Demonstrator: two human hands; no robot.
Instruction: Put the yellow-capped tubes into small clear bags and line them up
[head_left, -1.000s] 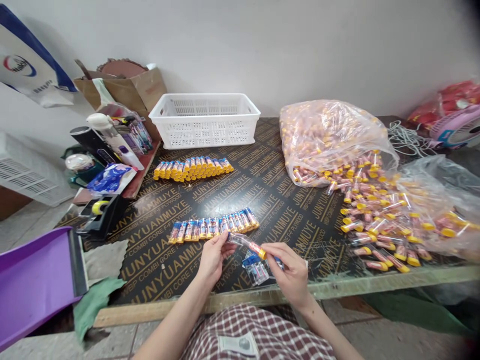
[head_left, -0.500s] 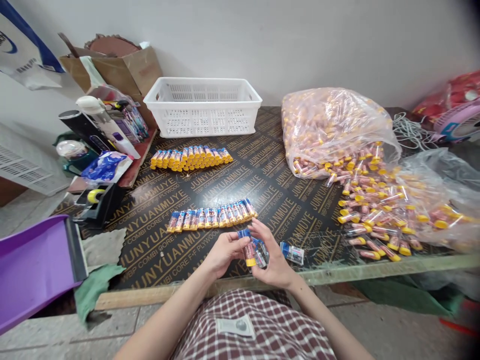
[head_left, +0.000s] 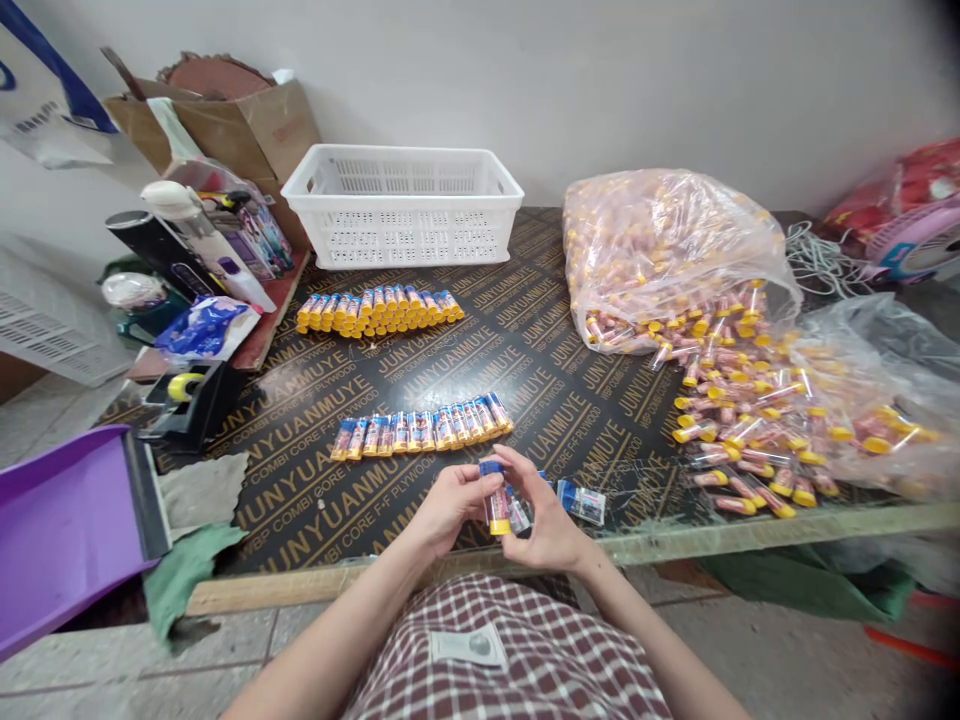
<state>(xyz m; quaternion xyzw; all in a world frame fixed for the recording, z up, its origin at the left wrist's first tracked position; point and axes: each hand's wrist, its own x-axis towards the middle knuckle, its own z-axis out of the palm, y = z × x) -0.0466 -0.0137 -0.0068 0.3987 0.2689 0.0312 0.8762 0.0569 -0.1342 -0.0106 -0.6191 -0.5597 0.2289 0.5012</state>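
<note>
A small clear tube [head_left: 496,508] with a yellow cap at the bottom, pink contents and a blue band at the top stands upright between my hands. My left hand [head_left: 448,512] grips its left side with thumb and fingers. My right hand [head_left: 553,528] is curled around the other side, forefinger at the tube's top and thumb near the yellow cap. Partly hidden behind my right hand lie printed clear sleeves; further blue-topped sleeves [head_left: 582,502] lie just right of it. Beyond my hands runs a row of blue-banded tubes [head_left: 420,430], with a stacked group of similar tubes [head_left: 381,310] farther back.
A white plastic basket [head_left: 402,232] stands by the wall. To the right, loose yellow-capped tubes [head_left: 739,430] spill from a large plastic bag [head_left: 667,230]. At the left are a tape dispenser [head_left: 191,395], a purple dustpan [head_left: 71,535] and a cardboard box [head_left: 262,130].
My right forefinger has come down onto the tube's top, and the right hand has closed in around it. The view has shifted slightly.
</note>
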